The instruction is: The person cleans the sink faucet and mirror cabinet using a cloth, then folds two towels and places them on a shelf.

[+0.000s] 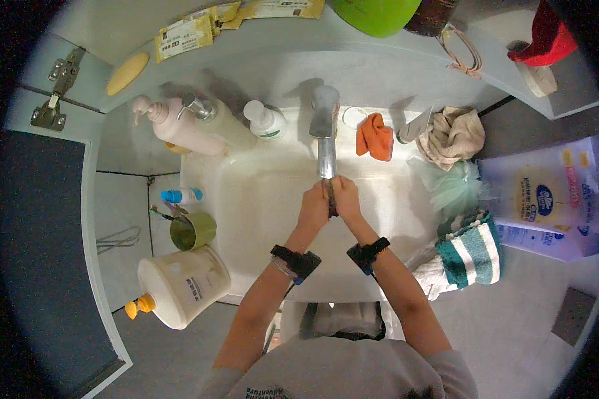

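Both my hands meet over the basin, just below the spout of the chrome faucet (327, 156). My left hand (314, 205) and my right hand (346, 199) are closed and pressed close together. Between them shows a dark, narrow strip of something (331, 199) whose kind I cannot make out. The white sink (266, 226) lies under the hands. An orange cloth (375, 137) rests on the sink's back ledge, to the right of the faucet. Each wrist wears a black strap with a small dark device.
Pump bottles (190, 126) and a small white bottle (265, 120) line the back left. A green cup (193, 230) and large cream bottle (183, 286) stand left. A beige cloth (451, 136), green mesh sponge (456, 186) and striped towel (470, 249) lie right. A shelf (279, 38) overhangs the back.
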Available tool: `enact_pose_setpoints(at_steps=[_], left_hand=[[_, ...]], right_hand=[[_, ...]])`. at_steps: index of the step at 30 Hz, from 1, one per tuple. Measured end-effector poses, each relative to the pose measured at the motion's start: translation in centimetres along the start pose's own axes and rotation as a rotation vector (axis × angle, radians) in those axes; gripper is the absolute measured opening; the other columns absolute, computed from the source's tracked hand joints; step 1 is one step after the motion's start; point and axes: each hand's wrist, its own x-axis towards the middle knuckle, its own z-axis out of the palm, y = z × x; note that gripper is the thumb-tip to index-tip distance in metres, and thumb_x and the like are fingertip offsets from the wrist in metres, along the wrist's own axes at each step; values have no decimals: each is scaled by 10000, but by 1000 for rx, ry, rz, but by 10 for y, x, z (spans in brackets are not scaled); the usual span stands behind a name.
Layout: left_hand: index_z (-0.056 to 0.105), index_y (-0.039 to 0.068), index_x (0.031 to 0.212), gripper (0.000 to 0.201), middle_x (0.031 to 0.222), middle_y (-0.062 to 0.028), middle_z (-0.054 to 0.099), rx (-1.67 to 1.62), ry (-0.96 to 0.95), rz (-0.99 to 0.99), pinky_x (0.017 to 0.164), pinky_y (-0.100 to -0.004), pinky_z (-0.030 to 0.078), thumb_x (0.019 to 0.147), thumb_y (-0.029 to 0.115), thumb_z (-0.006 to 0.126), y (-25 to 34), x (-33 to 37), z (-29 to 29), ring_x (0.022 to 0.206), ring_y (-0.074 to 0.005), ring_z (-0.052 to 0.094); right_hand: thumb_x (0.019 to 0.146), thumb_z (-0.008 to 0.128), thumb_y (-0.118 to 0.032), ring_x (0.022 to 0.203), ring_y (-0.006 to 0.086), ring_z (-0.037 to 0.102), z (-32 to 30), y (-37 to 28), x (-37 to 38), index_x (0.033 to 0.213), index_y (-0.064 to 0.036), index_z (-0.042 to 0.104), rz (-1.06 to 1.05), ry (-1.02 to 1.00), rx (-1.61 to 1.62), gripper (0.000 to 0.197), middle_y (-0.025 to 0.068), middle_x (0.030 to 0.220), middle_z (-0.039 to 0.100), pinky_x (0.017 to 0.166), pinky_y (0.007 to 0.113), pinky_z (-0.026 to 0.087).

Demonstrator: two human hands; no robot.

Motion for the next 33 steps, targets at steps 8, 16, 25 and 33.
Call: enact_pose_setpoints(at_steps=[8, 16, 25, 33], left_hand=[[501, 2, 878, 249, 728, -178, 548, -199, -6, -151, 673, -408, 452, 919, 228, 407, 12, 9, -26, 702, -352, 553], [495, 38, 1094, 229, 944, -200, 459, -190, 20, 99, 752, -385, 437, 890, 91, 407, -6, 1, -23, 858, -356, 503], [459, 0, 1059, 282, 1006, -266, 487, -272, 113, -85, 773, -453, 399, 880, 212, 408, 11, 8, -17, 923, -419, 478], [543, -18, 808, 326, 688, -223, 583, -337, 112, -243, 596, -448, 442, 873, 275, 417, 28, 11, -6, 650, -386, 577]], right_hand=[[921, 368, -420, 543, 138, 557, -32, 3, -8, 919, -22, 555, 285, -254, 275, 440, 55, 669, 576, 521, 269, 474], [929, 358, -415, 896, 143, 537, -20, 4, -7, 1082, -110, 451, 422, -332, 599, 355, 42, 994, 524, 803, 331, 479], [874, 468, -322, 596, 103, 469, 8, -8, -4, 907, -31, 513, 238, -104, 608, 296, 25, 747, 524, 534, 250, 406], [821, 492, -267, 522, 120, 462, 16, 18, 10, 692, 15, 557, 212, 74, 375, 317, 69, 603, 539, 481, 288, 380]])
